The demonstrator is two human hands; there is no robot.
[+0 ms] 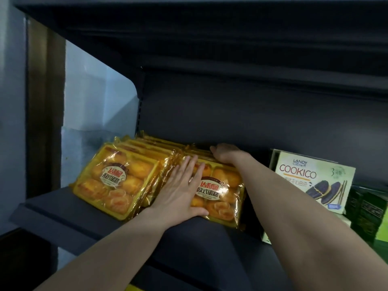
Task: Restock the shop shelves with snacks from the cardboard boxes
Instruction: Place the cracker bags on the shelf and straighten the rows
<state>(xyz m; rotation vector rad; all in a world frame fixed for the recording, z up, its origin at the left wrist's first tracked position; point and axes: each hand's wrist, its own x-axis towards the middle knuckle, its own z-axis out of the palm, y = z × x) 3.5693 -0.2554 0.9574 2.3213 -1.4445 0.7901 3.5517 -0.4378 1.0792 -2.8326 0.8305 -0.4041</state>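
Head view: the left hand [184, 185], fingers straight, presses flat on the leaning cake packs [222, 190] on the shelf [84, 217]. The right hand [224, 153] reaches over their top at 12 o'clock, its fingers hidden, so I cannot tell its grip. Let go too soon, the glossy packs may slide off toward 6 o'clock.

Dim overall, with heavy shadow under the upper shelf [210, 45] and along the back panel [231, 112]. Brightest on the pale wall [94, 97] at left, with glare on the cake packs [117, 175]. Soft throughout, bowed toward the edges.
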